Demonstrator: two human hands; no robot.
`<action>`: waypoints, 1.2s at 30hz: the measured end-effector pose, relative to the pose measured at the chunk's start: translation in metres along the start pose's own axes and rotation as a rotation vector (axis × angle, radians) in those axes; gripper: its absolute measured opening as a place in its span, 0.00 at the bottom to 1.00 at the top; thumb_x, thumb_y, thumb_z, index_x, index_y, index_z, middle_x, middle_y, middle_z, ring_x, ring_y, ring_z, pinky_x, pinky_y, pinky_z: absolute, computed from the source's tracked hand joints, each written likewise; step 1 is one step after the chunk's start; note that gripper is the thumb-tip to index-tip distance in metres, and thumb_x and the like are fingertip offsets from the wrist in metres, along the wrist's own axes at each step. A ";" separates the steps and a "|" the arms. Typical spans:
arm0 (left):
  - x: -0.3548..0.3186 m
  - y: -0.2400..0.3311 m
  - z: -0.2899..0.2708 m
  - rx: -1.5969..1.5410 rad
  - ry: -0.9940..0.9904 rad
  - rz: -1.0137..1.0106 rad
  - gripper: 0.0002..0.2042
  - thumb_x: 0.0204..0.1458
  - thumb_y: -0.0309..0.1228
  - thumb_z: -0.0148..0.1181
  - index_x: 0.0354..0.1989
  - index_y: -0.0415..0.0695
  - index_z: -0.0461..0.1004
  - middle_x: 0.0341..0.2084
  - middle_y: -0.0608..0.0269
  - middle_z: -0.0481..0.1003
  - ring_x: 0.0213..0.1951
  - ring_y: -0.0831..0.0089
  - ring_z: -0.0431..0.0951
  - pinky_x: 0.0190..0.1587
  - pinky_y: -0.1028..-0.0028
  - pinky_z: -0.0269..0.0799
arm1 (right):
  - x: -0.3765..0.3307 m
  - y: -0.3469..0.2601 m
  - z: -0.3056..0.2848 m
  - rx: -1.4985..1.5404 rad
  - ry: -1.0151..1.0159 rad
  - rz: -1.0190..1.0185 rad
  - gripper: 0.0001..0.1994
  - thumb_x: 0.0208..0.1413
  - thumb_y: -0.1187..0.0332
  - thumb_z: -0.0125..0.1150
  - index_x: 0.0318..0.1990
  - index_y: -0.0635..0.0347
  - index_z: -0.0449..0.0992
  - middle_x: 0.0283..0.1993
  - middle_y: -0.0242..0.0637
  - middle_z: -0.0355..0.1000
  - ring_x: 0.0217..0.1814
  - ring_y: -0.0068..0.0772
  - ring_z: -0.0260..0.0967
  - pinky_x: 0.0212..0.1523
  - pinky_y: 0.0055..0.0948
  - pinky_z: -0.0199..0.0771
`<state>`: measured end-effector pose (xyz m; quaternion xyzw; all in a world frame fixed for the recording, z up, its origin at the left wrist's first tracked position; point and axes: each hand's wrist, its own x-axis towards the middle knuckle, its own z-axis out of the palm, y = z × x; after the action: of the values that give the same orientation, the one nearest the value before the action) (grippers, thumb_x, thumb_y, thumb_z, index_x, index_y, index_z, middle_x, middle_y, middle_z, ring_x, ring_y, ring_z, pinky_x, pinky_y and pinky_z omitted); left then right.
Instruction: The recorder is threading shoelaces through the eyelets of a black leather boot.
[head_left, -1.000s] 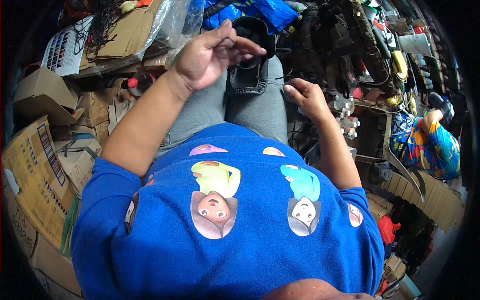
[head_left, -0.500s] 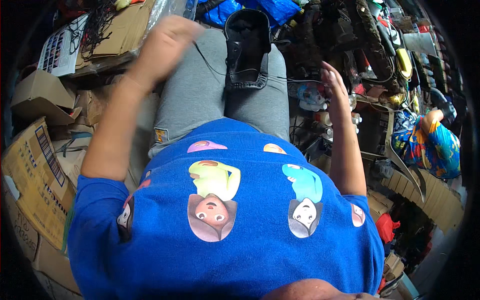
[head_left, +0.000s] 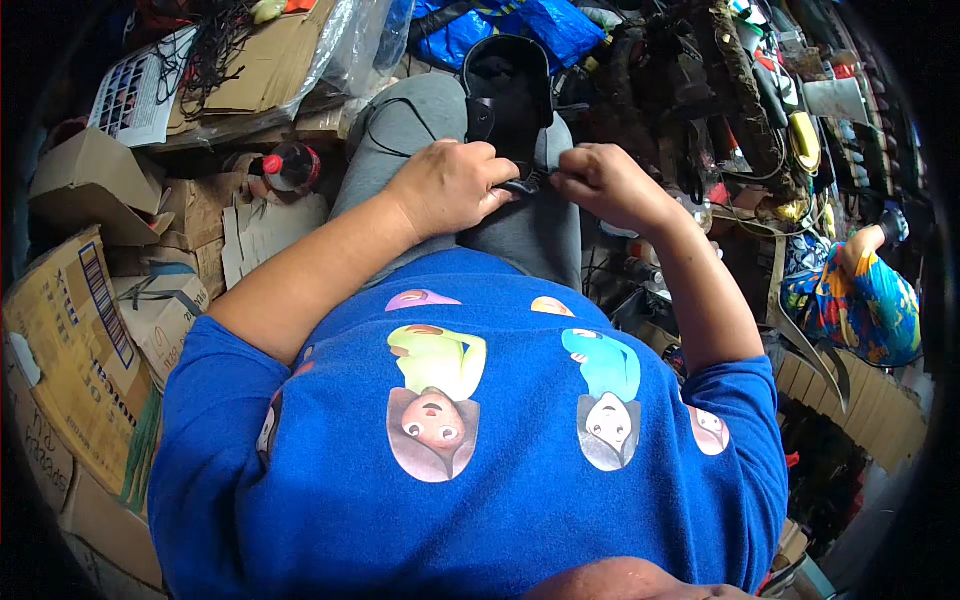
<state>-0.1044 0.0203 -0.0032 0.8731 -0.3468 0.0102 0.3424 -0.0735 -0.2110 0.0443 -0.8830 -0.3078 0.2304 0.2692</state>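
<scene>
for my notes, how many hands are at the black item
2: left hand at the near end of the black leather item, right hand just right of it; no others visible

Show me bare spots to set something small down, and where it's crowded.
Bare: brown cardboard between black cords and clear plastic; left thigh between the thin loop and left forearm. Crowded: the black shoe-like piece, by left hand and right hand; right side, around yellow object.
</scene>
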 end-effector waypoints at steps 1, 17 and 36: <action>0.000 0.001 -0.001 -0.016 0.004 -0.003 0.11 0.42 0.34 0.64 0.35 0.46 0.76 0.24 0.58 0.71 0.29 0.57 0.75 0.34 0.62 0.71 | -0.007 -0.001 0.000 0.115 -0.019 0.128 0.13 0.53 0.66 0.57 0.23 0.67 0.66 0.20 0.41 0.59 0.22 0.34 0.57 0.26 0.35 0.59; 0.077 -0.054 -0.007 -0.201 -0.110 -0.087 0.28 0.38 0.36 0.68 0.50 0.43 0.67 0.44 0.53 0.72 0.49 0.58 0.72 0.52 0.65 0.66 | -0.019 -0.012 0.007 -0.001 0.303 0.122 0.11 0.47 0.75 0.60 0.39 0.54 0.79 0.29 0.39 0.69 0.31 0.39 0.71 0.32 0.31 0.71; 0.092 -0.058 -0.014 -0.474 -0.485 -0.045 0.12 0.42 0.33 0.65 0.36 0.45 0.80 0.31 0.63 0.67 0.39 0.68 0.70 0.46 0.72 0.64 | -0.004 -0.013 0.002 -0.009 0.211 0.163 0.10 0.47 0.75 0.60 0.39 0.55 0.80 0.29 0.38 0.69 0.30 0.33 0.71 0.32 0.29 0.71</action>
<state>0.0041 0.0040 -0.0028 0.7536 -0.3915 -0.2862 0.4437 -0.0830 -0.2046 0.0518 -0.9255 -0.2061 0.1560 0.2767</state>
